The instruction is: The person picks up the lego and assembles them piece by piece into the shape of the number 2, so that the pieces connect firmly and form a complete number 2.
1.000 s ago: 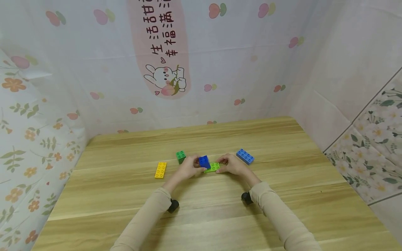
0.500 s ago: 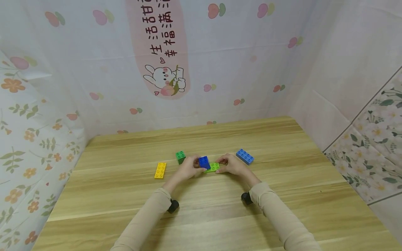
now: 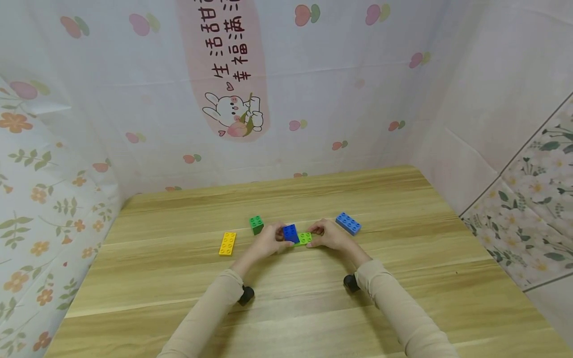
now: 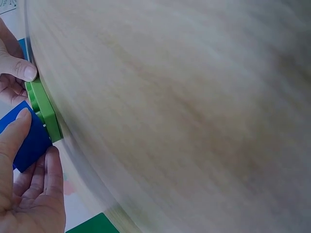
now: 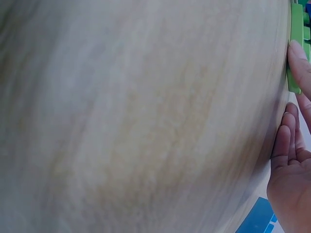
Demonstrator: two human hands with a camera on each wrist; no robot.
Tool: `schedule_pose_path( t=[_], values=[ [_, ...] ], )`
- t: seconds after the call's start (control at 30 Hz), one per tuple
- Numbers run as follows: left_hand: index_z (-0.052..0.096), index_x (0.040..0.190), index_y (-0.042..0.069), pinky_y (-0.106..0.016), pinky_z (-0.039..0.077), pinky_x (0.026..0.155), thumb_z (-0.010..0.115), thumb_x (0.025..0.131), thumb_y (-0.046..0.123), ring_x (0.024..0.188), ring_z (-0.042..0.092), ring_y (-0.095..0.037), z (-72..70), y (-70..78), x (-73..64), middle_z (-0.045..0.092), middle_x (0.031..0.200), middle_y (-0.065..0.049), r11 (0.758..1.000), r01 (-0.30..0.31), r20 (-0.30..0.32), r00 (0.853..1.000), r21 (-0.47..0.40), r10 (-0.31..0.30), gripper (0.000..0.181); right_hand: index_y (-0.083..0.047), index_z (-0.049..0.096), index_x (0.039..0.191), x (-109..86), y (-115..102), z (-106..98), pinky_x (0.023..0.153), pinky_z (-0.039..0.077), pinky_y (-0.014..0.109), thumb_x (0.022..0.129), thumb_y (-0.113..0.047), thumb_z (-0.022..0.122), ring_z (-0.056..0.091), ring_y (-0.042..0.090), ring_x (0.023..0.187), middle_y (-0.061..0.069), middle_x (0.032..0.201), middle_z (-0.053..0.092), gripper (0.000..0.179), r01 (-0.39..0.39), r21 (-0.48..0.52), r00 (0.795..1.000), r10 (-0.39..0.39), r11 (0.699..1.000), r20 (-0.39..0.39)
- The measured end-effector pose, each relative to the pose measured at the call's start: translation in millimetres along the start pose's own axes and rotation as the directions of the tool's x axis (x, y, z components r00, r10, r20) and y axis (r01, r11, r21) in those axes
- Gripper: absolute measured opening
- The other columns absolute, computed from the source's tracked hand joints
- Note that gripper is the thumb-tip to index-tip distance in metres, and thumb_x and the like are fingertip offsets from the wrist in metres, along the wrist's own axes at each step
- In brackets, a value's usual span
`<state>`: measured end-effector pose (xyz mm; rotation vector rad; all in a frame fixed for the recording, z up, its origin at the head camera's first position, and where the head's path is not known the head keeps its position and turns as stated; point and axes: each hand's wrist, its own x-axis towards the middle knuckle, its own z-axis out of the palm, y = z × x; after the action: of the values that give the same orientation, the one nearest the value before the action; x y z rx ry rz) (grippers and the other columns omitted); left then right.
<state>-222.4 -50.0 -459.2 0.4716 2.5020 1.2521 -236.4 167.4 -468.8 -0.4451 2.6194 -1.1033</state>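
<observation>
In the head view my left hand (image 3: 267,240) grips a dark blue building brick (image 3: 290,233) over the left end of a flat lime-green brick (image 3: 305,238). The left wrist view shows the thumb laid along the side of the blue brick (image 4: 35,138), which sits tilted right at the studs of the lime-green brick (image 4: 46,108). My right hand (image 3: 332,235) pinches the lime-green brick's right end between thumb and fingers. In the right wrist view that thumb presses on the side of the lime-green brick (image 5: 296,34), low at the wooden table.
A green brick (image 3: 256,224) stands just left of the left hand, with a flat yellow brick (image 3: 227,243) farther left. Behind the right hand lies a lighter blue brick (image 3: 347,223). Patterned cloth (image 3: 313,89) hangs at the table's back edge.
The dark blue brick has tipped and come down slightly, so less of its side shows above the lime-green brick. Both hands stay almost where they were.
</observation>
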Motion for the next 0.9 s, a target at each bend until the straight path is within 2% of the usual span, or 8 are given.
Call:
schedule_pose_path(
  t=[0.33,0.57,0.8,0.9],
  values=[
    [0.054,0.117,-0.002,-0.03,0.053,0.078,0.068,0.082,0.013,0.089,0.06,-0.019,-2.2,2.4,-0.5,0.063,0.103,-0.014,0.999,-0.036,-0.001,0.999,-0.004,0.036,0.041,-0.007,0.067,0.104,0.8,1.4,-0.4,0.076,0.043,0.027,0.07,-0.022,0.079,0.051,0.016,0.087,0.005,0.097,0.061,0.039,0.0,0.012,1.0,0.0,1.0,0.007],
    [0.055,0.114,-0.002,-0.026,0.052,0.074,0.069,0.081,0.011,0.084,0.059,-0.015,-1.9,4.6,0.6,0.064,0.098,-0.012,0.999,-0.034,0.016,0.999,-0.014,0.034,0.038,-0.008,0.067,0.104,0.7,1.6,-0.1,0.076,0.043,0.027,0.07,-0.022,0.079,0.051,0.016,0.087,0.005,0.097,0.061,0.04,-0.005,0.012,1.0,0.005,1.0,0.005],
    [0.057,0.109,-0.001,-0.026,0.051,0.071,0.07,0.08,0.011,0.08,0.057,-0.014,-1.8,5.3,1.8,0.063,0.094,-0.01,0.999,-0.031,0.02,0.999,0.017,0.031,0.034,-0.007,0.066,0.104,0.9,0.2,0.5,0.077,0.044,0.029,0.07,-0.021,0.079,0.052,0.016,0.088,0.005,0.098,0.062,0.039,-0.008,0.005,1.0,0.008,1.0,0.008],
    [0.057,0.107,0.0,-0.027,0.051,0.072,0.071,0.079,0.012,0.081,0.057,-0.014,-2.9,6.9,3.2,0.063,0.094,-0.009,0.997,-0.032,0.023,0.999,0.063,0.031,0.034,-0.006,0.066,0.104,1.8,0.1,0.2,0.077,0.044,0.028,0.07,-0.021,0.079,0.052,0.016,0.087,0.006,0.098,0.062,0.04,-0.019,0.014,1.0,0.019,1.0,0.013]
  ],
)
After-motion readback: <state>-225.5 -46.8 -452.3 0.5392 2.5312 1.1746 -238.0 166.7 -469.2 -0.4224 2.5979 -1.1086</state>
